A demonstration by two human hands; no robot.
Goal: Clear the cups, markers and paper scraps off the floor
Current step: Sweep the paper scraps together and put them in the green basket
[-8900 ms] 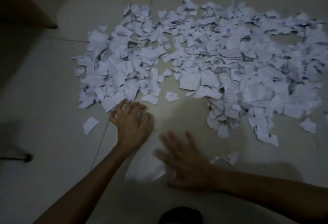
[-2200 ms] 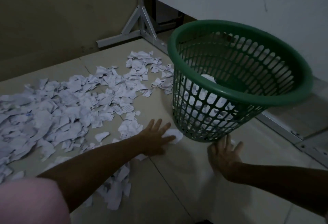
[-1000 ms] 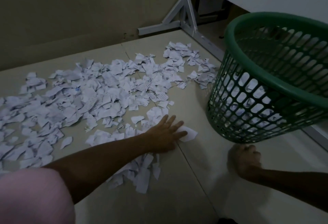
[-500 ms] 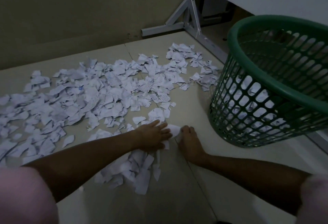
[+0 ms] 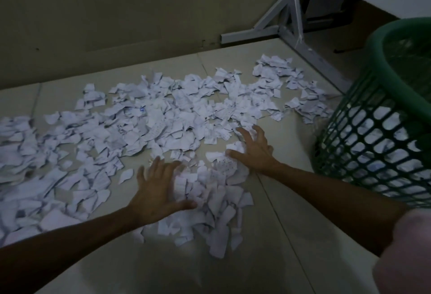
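Note:
Torn white paper scraps point(image 5: 144, 130) lie spread over the tiled floor, with a denser heap point(image 5: 210, 195) close to me. My left hand point(image 5: 161, 188) lies flat on the left side of that heap, fingers spread. My right hand point(image 5: 253, 149) rests on the heap's far right side, fingers apart and curled over a few scraps. A green mesh basket point(image 5: 377, 144) stands at the right, with paper scraps showing through its wall. No cups or markers are in sight.
A grey metal frame leg point(image 5: 291, 23) runs along the floor behind the basket, under a white panel. A beige wall point(image 5: 116, 13) closes the far side. Bare floor tiles point(image 5: 279, 258) lie near me.
Both hands have spread apart from the one scrap near the basket and now bracket the near heap. My right hand has moved forward, my left hand back toward me.

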